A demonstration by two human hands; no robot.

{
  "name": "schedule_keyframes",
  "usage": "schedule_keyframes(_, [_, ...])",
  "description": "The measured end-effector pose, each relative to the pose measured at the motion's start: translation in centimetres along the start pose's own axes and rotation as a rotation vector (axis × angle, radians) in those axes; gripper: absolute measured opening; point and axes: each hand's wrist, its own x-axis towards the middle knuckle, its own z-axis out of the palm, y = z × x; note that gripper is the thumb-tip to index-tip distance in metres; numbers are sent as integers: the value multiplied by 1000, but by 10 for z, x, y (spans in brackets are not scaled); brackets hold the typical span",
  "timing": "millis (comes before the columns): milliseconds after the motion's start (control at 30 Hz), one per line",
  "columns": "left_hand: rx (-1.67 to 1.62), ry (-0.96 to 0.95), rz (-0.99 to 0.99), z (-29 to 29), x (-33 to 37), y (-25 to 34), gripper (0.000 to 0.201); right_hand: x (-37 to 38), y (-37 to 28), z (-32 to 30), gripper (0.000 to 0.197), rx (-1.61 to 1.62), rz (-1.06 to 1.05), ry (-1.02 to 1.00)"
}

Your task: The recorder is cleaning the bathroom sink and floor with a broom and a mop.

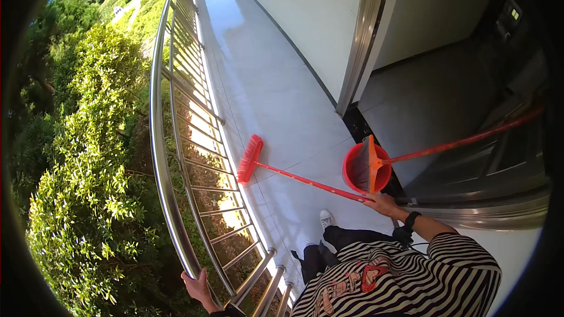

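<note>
A red push broom (pixel 251 159) rests with its bristled head on the tiled floor, close beside the balcony railing. Its red, spotted handle slants up to my right hand (pixel 383 205), which is closed around it. At the lower left, my left hand (pixel 201 291) grips the shiny metal top rail of the railing (pixel 157 111). Just beyond my right hand stands a red bucket (pixel 351 167). Over the bucket's mouth lies a second broom (pixel 374 164) with an orange head and dark bristles; its red handle reaches off to the right.
An open doorway with a metal frame (pixel 365 35) and dark sill is on the right. The grey tiled walkway (pixel 264 82) runs ahead between the railing and a white wall (pixel 305 0). Trees (pixel 94 141) grow below, outside the railing. My shoe (pixel 326 218) is near the bucket.
</note>
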Motion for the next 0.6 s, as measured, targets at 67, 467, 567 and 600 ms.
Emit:
schedule_keyframes(67, [-93, -1, 15, -6, 0, 2, 62, -53, 42, -15, 37, 41, 106, 2])
schedule_keyframes(467, [-293, -418, -123, -6, 76, 26, 62, -29, 42, -42, 33, 416, 407, -165])
schedule_keyframes(567, [-409, -444, 58, -7, 109, 51, 77, 67, 24, -7, 33, 362, 268, -93])
schedule_keyframes(600, [-19, -444, 160, -29, 108, 86, 86, 98, 5, -5, 33, 378, 219, -54])
